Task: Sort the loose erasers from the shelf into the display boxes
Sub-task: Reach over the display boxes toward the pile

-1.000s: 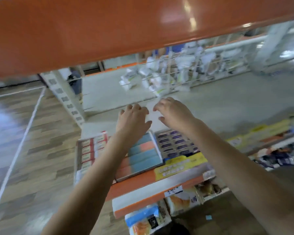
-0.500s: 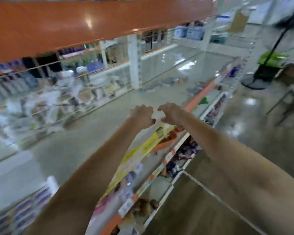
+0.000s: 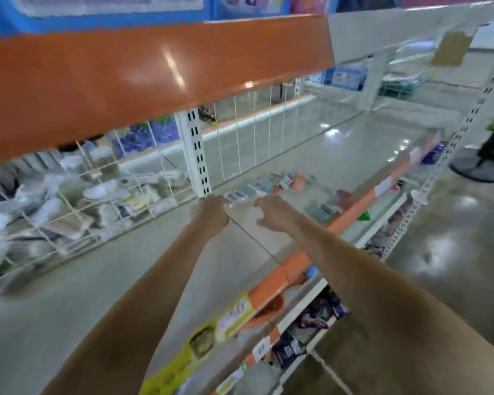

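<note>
I reach both arms over the pale grey shelf (image 3: 268, 178), left hand (image 3: 210, 215) curled shut on nothing I can see, right hand (image 3: 273, 213) loosely spread, toward the small scattered packaged erasers (image 3: 271, 185) just beyond, probably light, firm blocks best pinched across their short sides.

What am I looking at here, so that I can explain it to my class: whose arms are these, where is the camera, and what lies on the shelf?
There is no machine: a person wears one wide-angle camera on the head, looking forward and down, so both bare arms reach out from the bottom edge. The left hand has its fingers curled, and whether it holds anything cannot be seen. The right hand is open and holds nothing. Both hover over a pale store shelf with an orange front edge. Beyond the hands lie the loose erasers, blurred small blocks. Behind a wire grid sit white goods, too blurred to name.
</note>
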`<state>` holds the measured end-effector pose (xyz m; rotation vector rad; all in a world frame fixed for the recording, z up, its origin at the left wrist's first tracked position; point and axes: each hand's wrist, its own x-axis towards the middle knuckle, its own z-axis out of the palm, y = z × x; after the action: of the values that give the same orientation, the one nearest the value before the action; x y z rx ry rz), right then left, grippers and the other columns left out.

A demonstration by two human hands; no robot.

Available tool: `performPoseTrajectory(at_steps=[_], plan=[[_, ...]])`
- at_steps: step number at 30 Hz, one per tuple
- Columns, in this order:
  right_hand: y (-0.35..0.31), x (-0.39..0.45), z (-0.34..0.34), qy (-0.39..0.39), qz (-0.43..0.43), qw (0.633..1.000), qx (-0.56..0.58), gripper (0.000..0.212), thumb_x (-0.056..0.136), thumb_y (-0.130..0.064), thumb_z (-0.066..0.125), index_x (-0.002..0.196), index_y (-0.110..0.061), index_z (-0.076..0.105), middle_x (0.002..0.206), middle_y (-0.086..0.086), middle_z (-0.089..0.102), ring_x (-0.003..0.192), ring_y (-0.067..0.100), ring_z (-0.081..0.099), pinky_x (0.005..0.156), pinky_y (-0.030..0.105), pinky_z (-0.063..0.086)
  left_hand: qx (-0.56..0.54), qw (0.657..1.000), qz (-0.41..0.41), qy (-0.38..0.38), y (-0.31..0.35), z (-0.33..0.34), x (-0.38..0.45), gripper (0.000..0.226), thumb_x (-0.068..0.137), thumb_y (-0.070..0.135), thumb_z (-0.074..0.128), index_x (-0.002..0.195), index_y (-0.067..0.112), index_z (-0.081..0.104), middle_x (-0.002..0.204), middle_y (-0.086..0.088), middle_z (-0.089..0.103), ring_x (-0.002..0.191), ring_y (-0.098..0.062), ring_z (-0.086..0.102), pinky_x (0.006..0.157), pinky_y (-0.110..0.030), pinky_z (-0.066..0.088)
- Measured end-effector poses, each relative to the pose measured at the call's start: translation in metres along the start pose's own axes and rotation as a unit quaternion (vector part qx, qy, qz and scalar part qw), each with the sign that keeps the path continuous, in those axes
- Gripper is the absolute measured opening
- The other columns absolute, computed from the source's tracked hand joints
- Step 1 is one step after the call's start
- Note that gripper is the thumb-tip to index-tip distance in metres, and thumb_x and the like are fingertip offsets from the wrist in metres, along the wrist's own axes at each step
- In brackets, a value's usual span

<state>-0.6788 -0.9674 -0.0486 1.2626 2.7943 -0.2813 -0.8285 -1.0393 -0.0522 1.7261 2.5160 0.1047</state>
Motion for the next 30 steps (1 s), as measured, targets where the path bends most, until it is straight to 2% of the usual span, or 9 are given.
performPoseTrajectory(at_steps=[4, 6, 9, 14, 17, 22, 26, 30], plan=[[-0.008, 0.054, -0.007, 0.037, -0.027, 0.999, 0.012, 0.044, 0.093, -0.015, 0.050, 0.135, -0.007, 0.042, 0.140, 0.016, 0.042, 0.128, 0.031, 0.040, 0.100, 0.033, 0.035, 0.044, 0.999, 0.006, 0.004, -0.012, 0.000, 0.038, 0.044, 0.090, 0.008, 0.046, 0.134, 0.011, 0.043, 0.135, -0.008, 0.047, 0.121, -0.027, 0.048, 0.095, -0.034, 0.040], [-0.010, 0.073, -0.004, 0.043, -0.043, 0.998, 0.019, 0.040, 0.091, -0.015, 0.050, 0.130, -0.008, 0.047, 0.134, 0.016, 0.046, 0.125, 0.031, 0.042, 0.101, 0.035, 0.036, 0.033, 0.999, -0.013, -0.008, -0.018, 0.005, 0.052, 0.042, 0.087, 0.004, 0.045, 0.128, 0.014, 0.051, 0.129, -0.008, 0.053, 0.116, -0.027, 0.053, 0.091, -0.035, 0.046], [-0.008, 0.093, 0.000, 0.034, -0.059, 0.997, 0.025, 0.038, 0.093, -0.020, 0.047, 0.128, -0.006, 0.048, 0.130, 0.017, 0.045, 0.124, 0.032, 0.040, 0.103, 0.039, 0.036, 0.020, 0.999, -0.026, -0.013, -0.028, 0.011, 0.060, 0.029, 0.087, 0.014, 0.050, 0.114, 0.019, 0.060, 0.114, -0.005, 0.063, 0.105, -0.025, 0.060, 0.083, -0.036, 0.051], [0.006, 0.109, -0.003, 0.026, -0.114, 0.992, 0.038, 0.030, 0.097, -0.019, 0.044, 0.120, -0.004, 0.055, 0.125, 0.018, 0.048, 0.119, 0.031, 0.042, 0.098, 0.034, 0.034, -0.008, 0.999, -0.033, 0.010, -0.030, 0.013, 0.058, 0.014, 0.085, 0.023, 0.060, 0.098, 0.018, 0.063, 0.104, -0.003, 0.066, 0.099, -0.023, 0.060, 0.083, -0.035, 0.048], [0.015, 0.114, -0.003, 0.020, -0.152, 0.987, 0.043, 0.025, 0.092, -0.016, 0.053, 0.114, -0.010, 0.061, 0.123, 0.016, 0.049, 0.118, 0.031, 0.043, 0.097, 0.035, 0.036, -0.005, 0.998, -0.052, 0.035, -0.021, 0.015, 0.050, 0.015, 0.085, 0.030, 0.063, 0.098, 0.022, 0.064, 0.104, -0.001, 0.067, 0.100, -0.021, 0.059, 0.086, -0.034, 0.047], [0.024, 0.108, -0.005, 0.016, -0.196, 0.978, 0.064, 0.028, 0.090, -0.006, 0.051, 0.116, -0.008, 0.061, 0.119, 0.017, 0.056, 0.111, 0.029, 0.052, 0.093, 0.031, 0.039, -0.013, 0.994, -0.061, 0.089, -0.009, 0.026, 0.027, 0.020, 0.084, 0.034, 0.066, 0.098, 0.020, 0.067, 0.106, 0.001, 0.066, 0.109, -0.020, 0.053, 0.097, -0.035, 0.036], [0.031, 0.101, -0.006, 0.031, -0.193, 0.974, 0.109, 0.026, 0.088, -0.007, 0.058, 0.114, -0.007, 0.063, 0.119, 0.016, 0.056, 0.105, 0.027, 0.057, 0.084, 0.025, 0.041, -0.095, 0.985, -0.079, 0.117, -0.007, 0.027, -0.001, 0.014, 0.083, 0.028, 0.068, 0.093, 0.019, 0.067, 0.102, 0.000, 0.067, 0.099, -0.021, 0.057, 0.090, -0.039, 0.042], [0.013, 0.071, -0.014, 0.038, -0.265, 0.948, 0.173, 0.025, 0.085, -0.011, 0.063, 0.110, -0.010, 0.065, 0.114, 0.014, 0.058, 0.104, 0.027, 0.055, 0.076, 0.022, 0.032, -0.144, 0.970, -0.113, 0.159, -0.006, 0.022, -0.046, 0.014, 0.080, 0.026, 0.072, 0.090, 0.017, 0.066, 0.094, -0.002, 0.066, 0.086, -0.018, 0.058, 0.080, -0.036, 0.048]])
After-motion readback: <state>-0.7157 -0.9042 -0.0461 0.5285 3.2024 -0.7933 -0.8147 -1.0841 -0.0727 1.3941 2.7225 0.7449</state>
